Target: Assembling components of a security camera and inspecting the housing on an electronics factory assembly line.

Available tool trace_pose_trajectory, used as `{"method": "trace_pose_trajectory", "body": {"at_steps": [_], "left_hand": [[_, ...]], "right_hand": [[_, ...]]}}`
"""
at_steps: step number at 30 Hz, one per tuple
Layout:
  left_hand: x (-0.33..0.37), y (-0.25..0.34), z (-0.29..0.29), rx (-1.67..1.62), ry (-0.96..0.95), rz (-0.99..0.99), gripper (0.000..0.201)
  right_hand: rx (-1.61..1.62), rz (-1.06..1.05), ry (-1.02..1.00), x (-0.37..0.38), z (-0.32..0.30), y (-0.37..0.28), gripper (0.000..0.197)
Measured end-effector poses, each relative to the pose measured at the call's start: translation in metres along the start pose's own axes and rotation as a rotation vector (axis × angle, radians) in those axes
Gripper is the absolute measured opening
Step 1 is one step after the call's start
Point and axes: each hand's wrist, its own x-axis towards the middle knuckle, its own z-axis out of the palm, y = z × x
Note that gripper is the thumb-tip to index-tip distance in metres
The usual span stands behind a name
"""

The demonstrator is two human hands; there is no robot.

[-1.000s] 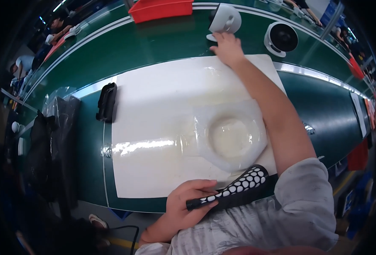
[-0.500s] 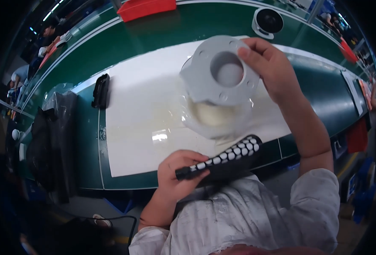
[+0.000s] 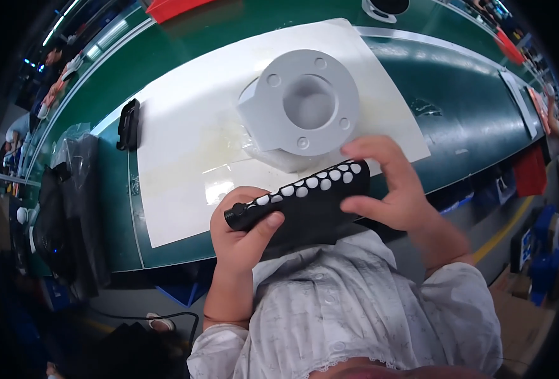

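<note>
My left hand (image 3: 240, 230) is closed around the narrow left end of a black, wide-bodied part (image 3: 317, 205). Rows of white round dots run along that part's upper edge; I cannot make out its exact kind. My right hand (image 3: 398, 186) is open, thumb and fingers spread around the part's right end; contact is hard to tell. Just beyond the part stands a pale grey round fixture (image 3: 349, 101) with a deep central recess, small round marks on its face and a flat projection on its left side.
A white sheet (image 3: 184, 132) covers the middle of the green worktable (image 3: 456, 114). A black bracket-like piece (image 3: 128, 124) lies by its left edge. Dark bags (image 3: 80, 208) stand at the far left. A red bin (image 3: 172, 7) and a black-and-white round object (image 3: 380, 9) sit at the back.
My right hand has let go of the grey fixture, which now rests on the white sheet. That hand has come down to the black part's right end. My left hand still holds the part.
</note>
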Motion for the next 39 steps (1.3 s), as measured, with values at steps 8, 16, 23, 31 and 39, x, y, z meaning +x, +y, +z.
{"method": "trace_pose_trajectory", "body": {"at_steps": [8, 16, 23, 31, 39], "left_hand": [[-0.004, -0.003, 0.013, -0.111, 0.09, -0.223, 0.022], [-0.007, -0.005, 0.014, 0.1, 0.164, -0.108, 0.013], [-0.007, -0.007, 0.016, 0.196, 0.172, 0.01, 0.012], [-0.008, -0.014, 0.011, 0.228, 0.141, -0.04, 0.015], [-0.007, -0.014, 0.011, 0.235, 0.115, 0.022, 0.017]], "right_hand": [[0.233, 0.284, 0.126, -0.011, 0.012, 0.0, 0.031], [-0.025, -0.07, 0.162, -0.013, 0.004, 0.014, 0.02], [-0.014, -0.301, 0.199, 0.003, 0.02, -0.004, 0.036], [-0.382, -0.535, 0.218, 0.012, 0.044, -0.001, 0.034], [0.21, -0.244, 0.032, 0.019, 0.043, -0.021, 0.039]]}}
